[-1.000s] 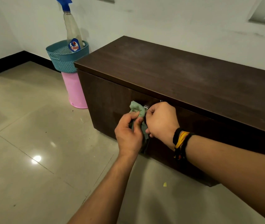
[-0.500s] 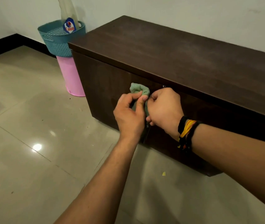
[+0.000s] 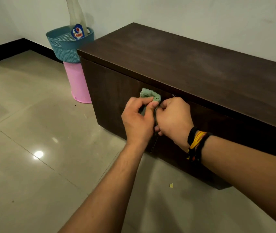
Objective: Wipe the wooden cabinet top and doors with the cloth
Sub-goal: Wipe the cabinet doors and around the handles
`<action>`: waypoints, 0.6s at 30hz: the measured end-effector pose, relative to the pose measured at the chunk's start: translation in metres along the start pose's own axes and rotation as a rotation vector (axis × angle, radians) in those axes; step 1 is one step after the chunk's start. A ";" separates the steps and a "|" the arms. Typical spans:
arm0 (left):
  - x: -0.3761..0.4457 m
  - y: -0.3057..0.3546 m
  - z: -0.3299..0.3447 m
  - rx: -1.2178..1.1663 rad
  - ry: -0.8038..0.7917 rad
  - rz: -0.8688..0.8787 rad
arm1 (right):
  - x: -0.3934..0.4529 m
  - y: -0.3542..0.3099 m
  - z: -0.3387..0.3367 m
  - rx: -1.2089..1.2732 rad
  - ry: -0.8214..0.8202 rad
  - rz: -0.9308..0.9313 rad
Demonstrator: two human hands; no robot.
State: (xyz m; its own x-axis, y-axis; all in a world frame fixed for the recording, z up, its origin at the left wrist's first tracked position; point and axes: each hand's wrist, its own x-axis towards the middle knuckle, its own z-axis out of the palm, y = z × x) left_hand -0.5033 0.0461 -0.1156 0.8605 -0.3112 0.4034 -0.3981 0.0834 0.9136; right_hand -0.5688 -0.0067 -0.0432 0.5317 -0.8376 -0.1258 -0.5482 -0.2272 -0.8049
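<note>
Against the cabinet (image 3: 192,68) front, just under its top edge, the left hand (image 3: 138,121) pinches the green cloth (image 3: 150,95) while the right hand (image 3: 173,119), fingers curled, hides the cloth's lower part, with open floor (image 3: 33,132) to the cabinet's left.

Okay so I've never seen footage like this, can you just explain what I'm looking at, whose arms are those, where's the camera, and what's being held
There is no machine here: these are a person's two bare arms, filmed by a wide-angle camera worn on their head, looking forward and down. The left hand pinches a small green cloth with curled fingers, in front of a dark wooden cabinet, near the seam between its doors. The right hand, with a black and yellow wristband, is curled close beside it; what its fingers grip is hidden. Left of the cabinet, a teal basket sits on a pink bin and holds a Colin spray bottle. The floor is glossy tile.
</note>
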 end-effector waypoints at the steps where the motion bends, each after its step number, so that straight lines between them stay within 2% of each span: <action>1: 0.001 0.004 0.002 0.021 0.005 0.025 | 0.000 0.000 0.000 0.001 -0.004 -0.002; 5: -0.014 -0.009 0.002 -0.038 0.042 0.049 | -0.001 0.000 0.001 0.003 -0.013 0.004; 13: -0.028 -0.025 -0.001 -0.048 0.008 -0.028 | -0.002 0.001 0.001 0.010 -0.001 0.014; 18: -0.038 -0.043 -0.011 0.210 -0.205 -0.133 | -0.013 -0.002 -0.027 -0.074 -0.121 0.035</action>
State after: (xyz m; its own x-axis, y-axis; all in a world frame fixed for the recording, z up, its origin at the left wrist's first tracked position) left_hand -0.5150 0.0651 -0.1697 0.8361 -0.4922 0.2423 -0.3614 -0.1617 0.9183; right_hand -0.5921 -0.0085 -0.0249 0.5833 -0.7803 -0.2255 -0.6113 -0.2389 -0.7545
